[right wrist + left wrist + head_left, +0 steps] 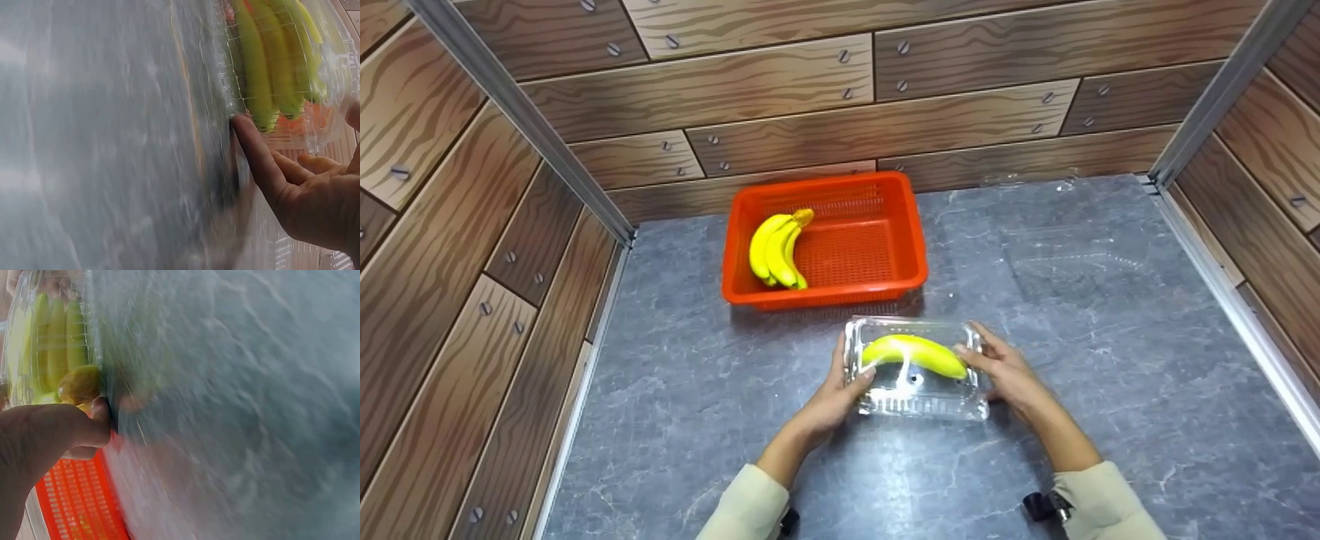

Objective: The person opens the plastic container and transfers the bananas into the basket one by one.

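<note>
From where I sit, the orange basket (825,240) stands toward the back of the grey counter (1110,390), a little left of centre and close to the rear wall, with a bunch of bananas (777,250) lying against its left wall, stem end toward the back. In front of it, nearer my edge of the counter, sits a clear plastic box (916,367) holding a single banana (916,354). My left hand (840,390) grips the box's left end, thumb curled over the rim and touching the banana's tip — I judge it is there to steady the light, slippery shell so it does not skate on the stone surface. The left wrist view shows that thumb (84,427) pressed against the plastic, though the rest is blurred. The banana's long axis runs left to right, roughly parallel to the counter's front edge, its arch bowed toward the basket and both ends dipping toward me. My right hand (1009,375) clasps the right end of the box, fingers closed around the rim beside the banana's far tip — a matching hold, so the box is pinned from both sides. The right wrist view shows fingers (259,152) laid flat along the ribbed wall. Farther right, toward the back right corner, another clear plastic container (1072,259) lies well apart from the hands.
</note>
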The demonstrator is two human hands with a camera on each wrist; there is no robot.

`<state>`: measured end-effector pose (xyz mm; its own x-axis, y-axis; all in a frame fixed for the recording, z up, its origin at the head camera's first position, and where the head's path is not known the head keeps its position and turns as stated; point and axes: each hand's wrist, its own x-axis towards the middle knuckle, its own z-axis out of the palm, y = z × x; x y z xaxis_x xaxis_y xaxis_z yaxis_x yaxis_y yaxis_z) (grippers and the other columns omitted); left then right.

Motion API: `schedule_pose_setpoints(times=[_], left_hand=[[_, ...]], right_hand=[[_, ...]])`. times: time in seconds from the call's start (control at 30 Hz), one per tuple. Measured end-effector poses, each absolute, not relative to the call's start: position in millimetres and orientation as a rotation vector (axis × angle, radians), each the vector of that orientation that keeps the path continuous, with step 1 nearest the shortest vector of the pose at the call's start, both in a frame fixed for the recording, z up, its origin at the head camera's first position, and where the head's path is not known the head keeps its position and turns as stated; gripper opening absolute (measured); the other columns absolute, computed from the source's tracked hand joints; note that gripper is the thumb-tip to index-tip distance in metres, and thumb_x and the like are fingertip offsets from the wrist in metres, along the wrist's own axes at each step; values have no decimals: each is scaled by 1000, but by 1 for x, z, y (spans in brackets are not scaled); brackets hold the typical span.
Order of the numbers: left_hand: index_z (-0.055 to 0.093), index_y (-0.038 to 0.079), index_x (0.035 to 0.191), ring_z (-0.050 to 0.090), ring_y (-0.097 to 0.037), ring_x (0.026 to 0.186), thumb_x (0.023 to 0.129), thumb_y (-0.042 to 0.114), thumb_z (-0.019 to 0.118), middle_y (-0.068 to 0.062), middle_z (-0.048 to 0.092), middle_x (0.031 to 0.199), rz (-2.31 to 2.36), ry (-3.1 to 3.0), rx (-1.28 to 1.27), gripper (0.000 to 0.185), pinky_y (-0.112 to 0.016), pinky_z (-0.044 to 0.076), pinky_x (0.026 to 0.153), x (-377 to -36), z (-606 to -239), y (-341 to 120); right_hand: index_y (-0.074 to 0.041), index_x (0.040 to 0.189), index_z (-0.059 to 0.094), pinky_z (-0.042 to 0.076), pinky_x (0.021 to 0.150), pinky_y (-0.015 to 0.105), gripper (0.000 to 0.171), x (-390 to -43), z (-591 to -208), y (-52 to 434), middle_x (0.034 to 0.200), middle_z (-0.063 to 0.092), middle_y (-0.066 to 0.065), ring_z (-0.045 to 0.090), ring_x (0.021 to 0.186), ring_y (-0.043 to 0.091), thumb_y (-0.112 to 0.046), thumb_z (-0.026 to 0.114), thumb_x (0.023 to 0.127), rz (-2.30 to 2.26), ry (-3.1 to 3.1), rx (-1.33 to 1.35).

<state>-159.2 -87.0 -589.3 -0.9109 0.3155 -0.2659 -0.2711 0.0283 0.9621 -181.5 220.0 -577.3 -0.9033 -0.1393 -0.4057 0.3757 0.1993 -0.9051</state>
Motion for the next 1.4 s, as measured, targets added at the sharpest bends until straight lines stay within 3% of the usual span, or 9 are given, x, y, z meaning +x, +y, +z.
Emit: schedule_pose_setpoints(times=[0.3,0.57,0.67,0.83,1.07,1.1,1.2,1.3,1.4], left_hand=[[-8,24,173,-9,-40,168,107,24,63,-15,-12,181,2009,1864,25,97,-62,-3,135,-157,-587,-94],[14,11,173,20,-44,165,101,29,73,-22,19,179,1890,2241,13,95,-61,16,135,-157,-588,-96],[16,8,172,25,-45,164,100,31,74,-25,24,176,1844,2347,41,96,-61,20,134,-156,-589,-96],[21,15,172,33,-43,160,96,38,76,-23,33,171,1740,2527,72,97,-65,28,131,-155,-589,-93],[30,19,170,18,-45,165,90,53,78,-17,19,179,1528,2726,303,99,-77,20,127,-159,-579,-86],[32,18,169,17,-45,165,90,55,78,-16,18,180,1446,2774,376,99,-78,19,126,-161,-576,-85],[34,19,168,12,-40,168,88,65,75,-9,14,182,1104,2899,594,101,-74,16,129,-166,-567,-82],[31,26,170,10,-37,170,87,76,70,-2,12,183,769,2959,762,104,-69,16,132,-171,-561,-78],[26,32,171,9,-37,170,83,84,67,0,10,183,583,2973,820,110,-65,14,134,-174,-561,-73]], right_hand=[[-20,173,9,62,70,29,89,-179,-575,212,174,15,35,27,160,53,-47,61,107,-1670,2167,163],[-18,173,9,58,66,24,83,-179,-575,209,173,18,36,27,161,52,-42,57,110,-1694,2179,144],[-19,173,12,56,60,24,80,-179,-576,209,172,25,33,36,158,47,-41,57,111,-1715,2188,143],[-19,172,21,58,73,20,73,-177,-578,213,172,32,27,43,153,40,-40,55,112,-1789,2167,165],[-14,173,7,57,94,18,76,-172,-575,229,179,14,24,22,165,42,-30,52,113,-1891,2022,67],[-12,173,5,56,106,24,78,-171,-575,231,178,14,24,19,166,43,-26,53,113,-1878,2040,6],[-6,172,3,38,127,43,84,-171,-577,240,179,11,22,13,166,44,-17,58,109,-1797,2115,-205],[-4,171,5,15,130,57,92,-171,-582,246,179,9,21,12,165,47,-12,66,103,-1715,2181,-362],[-11,173,5,11,129,61,103,-169,-587,249,179,5,22,9,165,50,-15,75,98,-1642,2197,-408]])
